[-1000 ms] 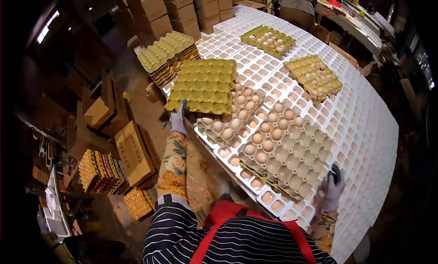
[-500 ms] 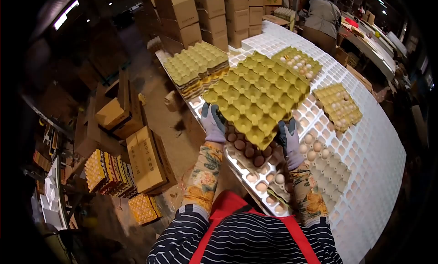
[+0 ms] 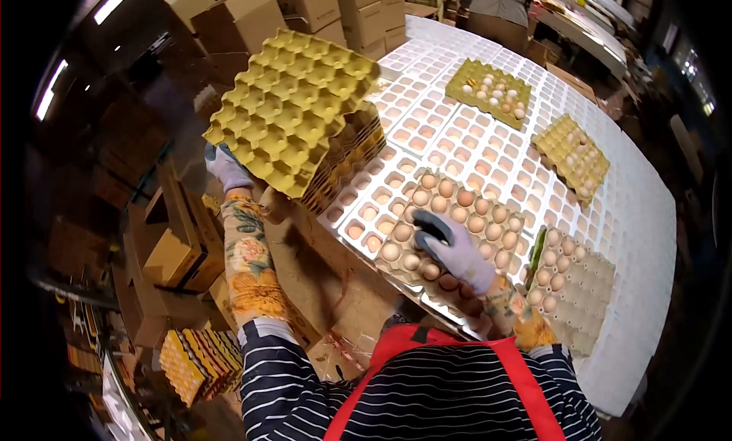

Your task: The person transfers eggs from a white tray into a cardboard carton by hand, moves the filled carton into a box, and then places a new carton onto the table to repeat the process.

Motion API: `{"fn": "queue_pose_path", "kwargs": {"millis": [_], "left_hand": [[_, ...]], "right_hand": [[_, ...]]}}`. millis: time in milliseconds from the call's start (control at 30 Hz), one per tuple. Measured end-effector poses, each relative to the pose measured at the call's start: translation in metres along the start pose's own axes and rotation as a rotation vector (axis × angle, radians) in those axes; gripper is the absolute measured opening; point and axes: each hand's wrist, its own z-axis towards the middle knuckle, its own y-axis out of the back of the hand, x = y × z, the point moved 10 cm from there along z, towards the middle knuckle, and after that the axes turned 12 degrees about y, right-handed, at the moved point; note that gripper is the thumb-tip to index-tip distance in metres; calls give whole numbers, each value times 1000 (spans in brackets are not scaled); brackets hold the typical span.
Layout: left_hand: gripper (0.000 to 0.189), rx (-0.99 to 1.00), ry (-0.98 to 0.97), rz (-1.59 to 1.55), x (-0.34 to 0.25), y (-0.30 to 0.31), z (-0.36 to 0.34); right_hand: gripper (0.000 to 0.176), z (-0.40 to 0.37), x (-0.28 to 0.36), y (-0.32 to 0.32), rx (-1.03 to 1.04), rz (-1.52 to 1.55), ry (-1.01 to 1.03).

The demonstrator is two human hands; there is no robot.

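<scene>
My left hand (image 3: 226, 168), in a pale glove with dark fingertips, grips the lower left corner of a yellow egg tray (image 3: 290, 109) that holds no eggs. This tray sits tilted over a stack of egg trays (image 3: 351, 159), its left side jutting past them; my fingers are partly hidden beneath it. Gloved likewise, my right hand (image 3: 457, 254) hovers close over a grey-brown egg tray (image 3: 385, 264) filled with brown eggs (image 3: 476, 225), thumb and fingers apart. Right of that hand lies another grey tray (image 3: 587, 288), with eggs only in its left part.
White panels with square openings (image 3: 633, 235) cover the table, eggs showing in many of them. Two yellow trays, one farther back (image 3: 460, 81) and one at right (image 3: 553, 140), carry some eggs. Cardboard boxes (image 3: 244, 21) rise behind; more trays (image 3: 183, 361) stand on the floor. A person (image 3: 499, 10) is at the back.
The yellow tray has moved left from above the egg-filled tray onto the stack. My right hand has let go of it and now hovers over the eggs; the view has shifted.
</scene>
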Motion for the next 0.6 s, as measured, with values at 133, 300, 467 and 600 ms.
{"fn": "queue_pose_path", "kwargs": {"millis": [133,300,467,600], "left_hand": [[13,-77,-124,548,51,52,70],[33,136,185,974,133,109,125],[59,85,-718,1257,-8,-94,-64],[63,1139,68,959,113,-170,-281]], "right_hand": [[49,-78,-29,65,-339,-251,-109],[51,-179,-23,130,-695,-595,-162],[65,-204,-38,146,-726,-898,-271],[97,-200,-107,130,-639,-579,-713]]}}
